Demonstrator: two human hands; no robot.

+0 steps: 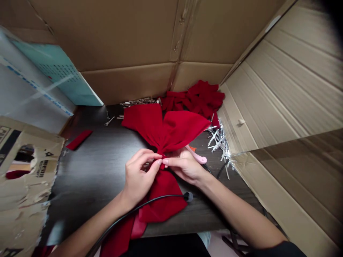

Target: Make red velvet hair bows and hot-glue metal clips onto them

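Note:
A large red fabric bow point(184, 128) lies across the dark table point(88, 171), gathered at its middle, with loops spread toward the back and more fabric toward the front edge. My left hand point(140, 171) pinches the gathered centre between thumb and fingers. From the right, the thumb of my right hand point(184, 164) presses on the same spot, its fingers curled under the bow. The two thumbs nearly touch over a small red band point(162, 165). Beside my right hand lies a pink handle point(199, 157). A black cable point(158, 197) crosses over the lower fabric.
Red fabric pieces point(205, 96) are piled at the back. Silver twist ties point(221, 142) lie along the right wall, others behind the bow. A red strip point(79, 139) rests at left. Cardboard walls point(128, 35) enclose the back and right; a torn box point(32, 200) stands left.

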